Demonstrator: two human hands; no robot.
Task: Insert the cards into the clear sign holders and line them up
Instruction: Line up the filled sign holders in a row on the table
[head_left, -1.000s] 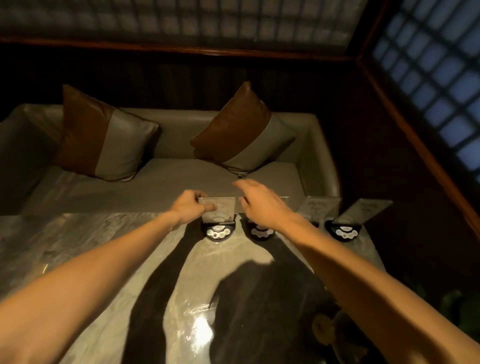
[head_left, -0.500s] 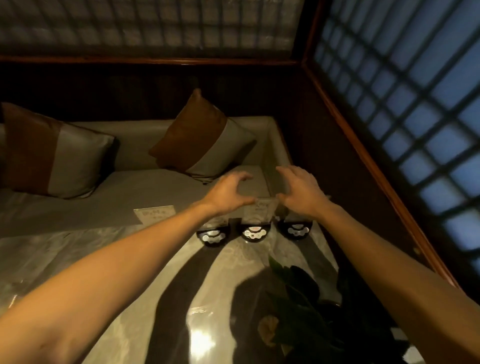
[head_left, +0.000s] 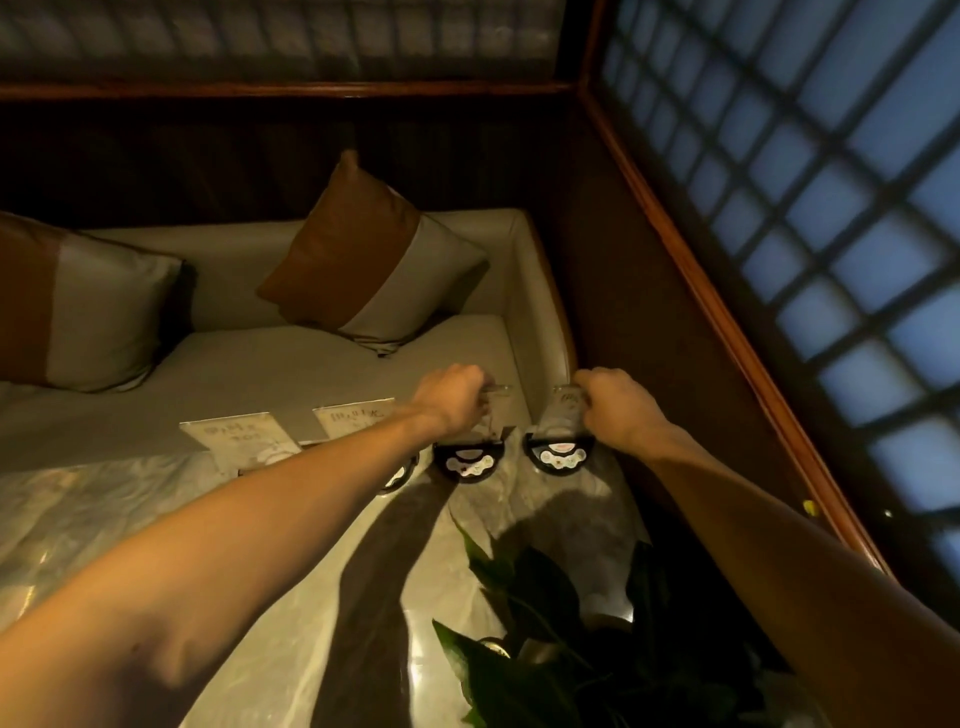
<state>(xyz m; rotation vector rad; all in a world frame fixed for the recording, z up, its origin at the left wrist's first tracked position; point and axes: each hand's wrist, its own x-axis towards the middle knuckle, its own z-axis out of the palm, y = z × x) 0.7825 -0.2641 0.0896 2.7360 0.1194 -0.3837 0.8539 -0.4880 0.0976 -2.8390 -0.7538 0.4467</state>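
Head view: four holders stand along the table's (head_left: 311, 545) far edge. Left hand (head_left: 454, 397) pinches one holder (head_left: 470, 457); right hand (head_left: 618, 410) grips the corner holder (head_left: 561, 447). A hard nudge there could tip it off the edge.

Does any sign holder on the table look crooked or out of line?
The row looks slightly uneven. The two right sign holders, gripped by the left hand and right hand, stand apart with a gap between them. Nothing looks fallen or damaged; the left arm hides part of the row.
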